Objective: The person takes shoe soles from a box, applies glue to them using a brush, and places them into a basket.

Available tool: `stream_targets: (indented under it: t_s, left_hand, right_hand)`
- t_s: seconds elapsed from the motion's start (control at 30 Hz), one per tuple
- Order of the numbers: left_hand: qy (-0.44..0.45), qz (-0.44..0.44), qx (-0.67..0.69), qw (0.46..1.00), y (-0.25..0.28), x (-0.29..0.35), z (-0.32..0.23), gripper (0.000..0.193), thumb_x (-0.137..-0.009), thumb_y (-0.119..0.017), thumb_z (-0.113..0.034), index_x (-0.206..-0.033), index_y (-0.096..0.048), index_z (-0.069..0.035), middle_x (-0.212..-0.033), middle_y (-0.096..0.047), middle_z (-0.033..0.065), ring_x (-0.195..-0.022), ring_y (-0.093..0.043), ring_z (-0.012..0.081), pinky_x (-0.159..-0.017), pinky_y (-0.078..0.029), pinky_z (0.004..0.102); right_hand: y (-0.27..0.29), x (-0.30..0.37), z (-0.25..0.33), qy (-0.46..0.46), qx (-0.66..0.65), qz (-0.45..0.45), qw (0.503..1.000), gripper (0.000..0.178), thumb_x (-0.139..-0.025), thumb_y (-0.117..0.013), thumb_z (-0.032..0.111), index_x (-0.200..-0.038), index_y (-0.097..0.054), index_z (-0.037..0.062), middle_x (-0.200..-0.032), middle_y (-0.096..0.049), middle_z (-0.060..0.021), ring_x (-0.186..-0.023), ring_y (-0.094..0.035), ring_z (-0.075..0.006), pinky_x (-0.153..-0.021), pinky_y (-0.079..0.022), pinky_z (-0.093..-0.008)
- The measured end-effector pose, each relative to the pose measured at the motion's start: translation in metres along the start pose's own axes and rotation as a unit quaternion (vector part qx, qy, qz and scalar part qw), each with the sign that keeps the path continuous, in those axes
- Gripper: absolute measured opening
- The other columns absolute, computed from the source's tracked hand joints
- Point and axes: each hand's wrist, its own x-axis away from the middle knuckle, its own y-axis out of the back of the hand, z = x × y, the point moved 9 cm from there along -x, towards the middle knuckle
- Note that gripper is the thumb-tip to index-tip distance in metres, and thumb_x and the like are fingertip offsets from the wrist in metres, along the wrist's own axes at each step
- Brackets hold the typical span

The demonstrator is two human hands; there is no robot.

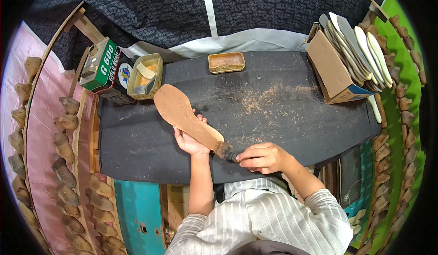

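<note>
My left hand (194, 141) holds a brown shoe sole (175, 106) from beneath, over the front middle of the table. Its wide rounded end points to the far left and its narrow heel end toward my right hand. A pale yellowish edge shows along the heel side. My right hand (262, 157) pinches a small brush (225, 151) with dark bristles. The bristles touch the narrow heel end of the sole. Most of the brush's handle is hidden by my fingers.
A dark cloth covers the table (283, 131), with brown crumbs scattered across it. At the back stand a shallow tray (226, 63), a yellowish tub (146, 77) and a green metal can (101, 72). A cardboard box (335, 72) of soles stands right. Shoe lasts (64, 147) line side racks.
</note>
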Motion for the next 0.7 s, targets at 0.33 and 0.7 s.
stream_targets:
  t_s: [0.33,0.7]
  left_hand:
    - [-0.008,-0.006,-0.038,0.999,0.006,-0.001,-0.004,0.057,-0.088,-0.035,-0.045,-0.124,-0.042,-0.001,-0.112,-0.051,0.0169,-0.083,-0.052,0.0286,-0.073,-0.043,0.0397]
    - [0.044,-0.006,0.051,0.998,0.002,-0.001,0.005,0.058,-0.088,-0.035,-0.047,-0.126,-0.042,-0.003,-0.113,-0.05,0.0177,-0.082,-0.05,0.0284,-0.072,-0.042,0.0388]
  right_hand:
    - [0.011,-0.005,0.0,0.004,-0.018,-0.043,0.999,0.034,-0.056,-0.065,-0.003,-0.089,-0.063,0.0021,-0.099,-0.062,-0.0108,-0.079,-0.063,-0.0251,-0.063,-0.052,-0.0314]
    - [0.033,0.001,-0.02,-0.053,0.037,-0.04,0.997,0.028,-0.061,-0.063,-0.003,-0.088,-0.063,0.003,-0.098,-0.063,-0.0101,-0.08,-0.063,-0.0261,-0.068,-0.051,-0.0329]
